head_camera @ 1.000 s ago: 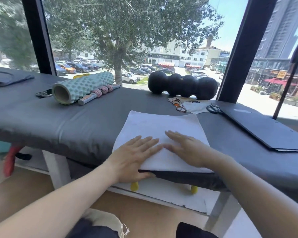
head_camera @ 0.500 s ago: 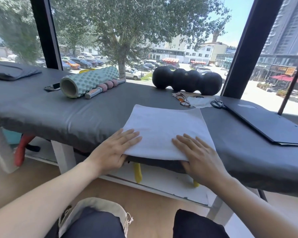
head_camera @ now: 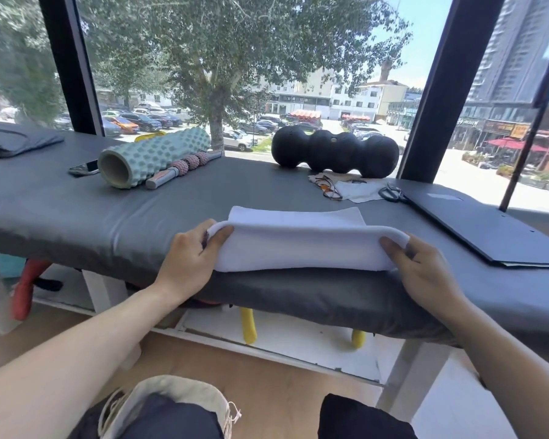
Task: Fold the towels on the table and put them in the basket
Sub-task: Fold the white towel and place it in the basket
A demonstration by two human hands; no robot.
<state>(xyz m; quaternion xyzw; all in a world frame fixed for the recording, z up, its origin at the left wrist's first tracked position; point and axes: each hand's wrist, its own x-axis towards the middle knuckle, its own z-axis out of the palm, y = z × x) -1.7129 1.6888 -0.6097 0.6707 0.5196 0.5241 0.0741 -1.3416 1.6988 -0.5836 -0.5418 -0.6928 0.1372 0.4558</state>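
A white towel (head_camera: 301,245) lies near the front edge of the grey padded table (head_camera: 140,213). Its near edge is lifted and curls over toward the window, so the towel is half doubled. My left hand (head_camera: 191,261) grips the towel's left near corner, thumb on top. My right hand (head_camera: 425,270) grips the right near corner the same way. A cloth bag or basket with a beige rim (head_camera: 171,403) sits low by my knees, only partly in view.
On the table stand a mint foam roller (head_camera: 146,160), a phone (head_camera: 83,167), a massage stick (head_camera: 184,167), a black peanut-shaped roller (head_camera: 333,152), glasses on a cloth (head_camera: 330,188), scissors (head_camera: 392,193) and a dark flat board (head_camera: 488,229) at the right.
My hands went from pressing flat on the spread towel to gripping its near corners. They have lifted that edge up and forward, away from me.
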